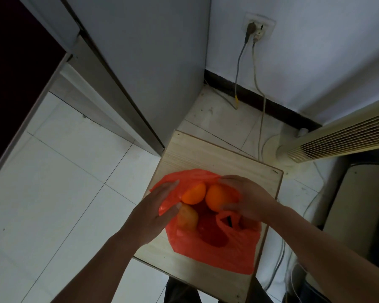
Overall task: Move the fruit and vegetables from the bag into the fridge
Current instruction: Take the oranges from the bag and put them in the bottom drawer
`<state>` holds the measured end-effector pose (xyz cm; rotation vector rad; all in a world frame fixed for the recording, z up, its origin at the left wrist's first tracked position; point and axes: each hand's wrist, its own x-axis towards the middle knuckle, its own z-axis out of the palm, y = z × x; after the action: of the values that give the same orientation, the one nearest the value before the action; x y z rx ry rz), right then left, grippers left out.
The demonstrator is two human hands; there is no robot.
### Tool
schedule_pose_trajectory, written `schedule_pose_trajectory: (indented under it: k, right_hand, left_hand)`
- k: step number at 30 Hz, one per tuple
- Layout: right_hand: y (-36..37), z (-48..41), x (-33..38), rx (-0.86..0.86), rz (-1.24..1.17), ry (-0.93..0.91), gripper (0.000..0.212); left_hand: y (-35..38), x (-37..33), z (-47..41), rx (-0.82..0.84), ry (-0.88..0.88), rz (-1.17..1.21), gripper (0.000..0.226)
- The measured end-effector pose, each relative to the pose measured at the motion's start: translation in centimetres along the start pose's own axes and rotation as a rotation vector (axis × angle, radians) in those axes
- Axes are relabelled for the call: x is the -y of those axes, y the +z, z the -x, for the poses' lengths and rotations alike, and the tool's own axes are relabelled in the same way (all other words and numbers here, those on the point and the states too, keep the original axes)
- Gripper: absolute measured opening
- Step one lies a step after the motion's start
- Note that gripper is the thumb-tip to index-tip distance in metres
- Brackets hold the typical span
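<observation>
An orange-red plastic bag (234, 248) lies open on a pale wooden stool (206, 154). Inside it I see two oranges side by side, one on the left (194, 193) and one on the right (216, 196), a yellowish fruit (187, 217) below them and something red (210, 228) deeper in. My left hand (155, 213) grips the bag's left edge and holds it open. My right hand (247, 197) is curled around the right orange, fingers on both sides of it. The grey fridge (144, 62) stands behind the stool, door closed.
A wall socket (258, 27) with two cables running to the floor is at the back right. A cream tower fan or heater (337, 138) leans at the right, a dark appliance (359, 204) below it. White floor tiles (53, 182) spread to the left.
</observation>
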<state>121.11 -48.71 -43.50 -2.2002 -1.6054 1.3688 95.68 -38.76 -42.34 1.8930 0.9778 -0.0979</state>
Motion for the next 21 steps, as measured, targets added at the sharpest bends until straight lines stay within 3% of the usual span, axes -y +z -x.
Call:
schedule_pose_trajectory:
  k: [5, 9, 15, 18, 21]
  right_hand:
    - [-2.2, 2.1, 2.5, -0.167, -0.233, -0.036, 0.06]
    - [-4.1, 5.3, 7.5, -0.292, -0.404, -0.061, 0.056]
    - [-0.6, 5.8, 14.3, -0.471, -0.728, 0.101, 0.058]
    - [3.1, 4.5, 12.9, -0.501, -0.699, 0.187, 0.061]
    - [6.4, 4.3, 8.2, -0.495, -0.498, 0.24, 0.071]
  left_hand:
    - [-1.2, -2.9, 0.1, -0.187, 0.026, -0.006, 0.049]
    - [-1.8, -3.8, 0.7, -0.243, 0.03, -0.042, 0.053]
    - [-1.8, -2.7, 0.6, -0.2, 0.032, -0.059, 0.053]
    - [-1.3, -2.6, -0.1, -0.103, 0.1, -0.159, 0.054]
    - [0.4, -2.7, -1.5, 0.082, 0.276, -0.378, 0.054]
